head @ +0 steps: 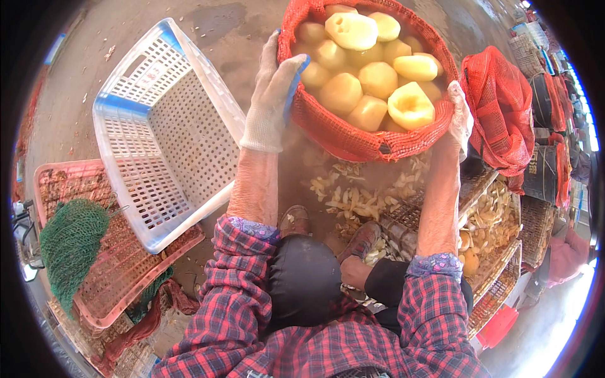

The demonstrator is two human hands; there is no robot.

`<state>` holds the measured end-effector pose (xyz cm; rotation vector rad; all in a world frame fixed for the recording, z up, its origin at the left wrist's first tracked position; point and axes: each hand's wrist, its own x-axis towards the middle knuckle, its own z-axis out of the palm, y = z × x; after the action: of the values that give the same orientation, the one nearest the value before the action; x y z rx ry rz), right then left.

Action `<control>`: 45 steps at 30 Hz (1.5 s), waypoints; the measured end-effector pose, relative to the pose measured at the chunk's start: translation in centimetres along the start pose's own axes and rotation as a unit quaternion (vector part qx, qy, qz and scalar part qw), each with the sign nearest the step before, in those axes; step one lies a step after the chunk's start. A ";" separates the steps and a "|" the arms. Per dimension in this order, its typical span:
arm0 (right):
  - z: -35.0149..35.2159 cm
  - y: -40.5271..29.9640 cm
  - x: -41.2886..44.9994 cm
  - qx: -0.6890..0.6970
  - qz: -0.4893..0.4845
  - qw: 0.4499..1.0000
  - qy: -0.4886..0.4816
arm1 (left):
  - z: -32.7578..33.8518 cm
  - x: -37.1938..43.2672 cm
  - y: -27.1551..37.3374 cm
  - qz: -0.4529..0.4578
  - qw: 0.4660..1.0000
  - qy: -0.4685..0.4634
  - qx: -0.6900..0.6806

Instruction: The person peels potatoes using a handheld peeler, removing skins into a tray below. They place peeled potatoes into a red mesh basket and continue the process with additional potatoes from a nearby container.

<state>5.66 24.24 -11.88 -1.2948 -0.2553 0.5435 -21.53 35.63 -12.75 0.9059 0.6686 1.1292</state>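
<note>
A round tub rimmed with red mesh [364, 141] holds peeled, potato-like yellow produce [378, 80] standing in cloudy liquid. One piece on the near side has a deep hollow [410, 107]. My left hand [272, 90], in a pale knit glove with a blue palm, grips the tub's left side. Opposite it, my right hand [458, 111] has hold of the right rim; a whitish glove or cloth covers it, and its fingers are mostly hidden. The tub's underside cannot be seen.
A white perforated plastic crate [189, 137] leans at the left over a dirty pink crate [123, 283] with green netting [78, 241]. Peelings [354, 201] litter the floor by my feet. At right are a peelings-filled crate [494, 222] and a red mesh sack [498, 113].
</note>
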 end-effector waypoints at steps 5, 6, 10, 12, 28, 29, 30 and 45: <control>-0.9 0.9 0.8 0.072 0.014 0.996 -0.045 | -0.2 0.7 -0.2 0.062 0.997 -0.038 -0.009; -1.0 0.8 0.7 0.077 0.011 0.994 -0.076 | -0.5 1.1 -0.1 0.073 0.996 -0.040 -0.007; 1.0 1.3 -3.1 0.040 -0.050 0.993 -0.096 | -1.8 3.8 1.1 0.076 0.995 -0.064 0.016; 3.5 2.3 -6.3 0.034 -0.093 0.995 -0.009 | -2.7 6.0 1.5 0.078 0.993 -0.080 0.039; 3.7 6.6 -1.2 -0.132 -0.193 0.972 -0.025 | -5.3 6.9 2.8 0.145 0.967 -0.115 0.173; 3.2 5.4 0.3 -0.131 -0.197 0.970 -0.056 | -5.6 6.5 2.4 0.170 0.958 -0.110 0.204; 3.4 3.8 1.1 -0.132 -0.157 0.977 -0.065 | -4.4 5.7 1.9 0.105 0.983 -0.078 0.131; 5.3 3.4 -4.6 0.000 -0.058 0.998 0.036 | -1.0 4.0 1.3 0.032 0.995 0.012 0.093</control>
<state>-1.57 26.89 -13.15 -1.2876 -0.2685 0.3983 -21.77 39.87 -12.12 1.0788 0.7788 1.1501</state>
